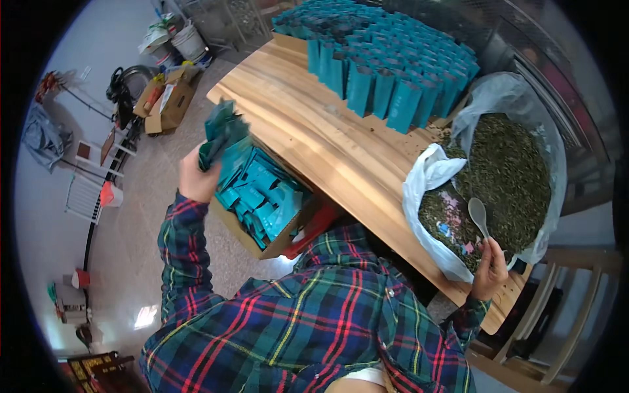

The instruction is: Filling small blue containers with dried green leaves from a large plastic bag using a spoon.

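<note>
My left hand [198, 173] grips a bunch of dark teal packets [223, 132], slightly blurred, beside and above a cardboard box [282, 250] full of teal packets [260, 191]. My right hand [490, 270] holds a pale spoon [478, 216] by its handle, its bowl over the loose dried plant material [511, 182] in an open clear plastic bag [555, 186]. A white plastic bag [432, 169] lies alongside, with similar dried material and pink, blue and white bits in it. Many teal packets [405, 105] stand upright in rows on the wooden table [339, 142], their tops apparently open.
A wooden chair [572, 326] stands at the right near the table's end. Something red [317, 226] is beside the box, below the table edge. Farther left on the floor are another cardboard box [172, 105], buckets [189, 44] and a small white rack [83, 196].
</note>
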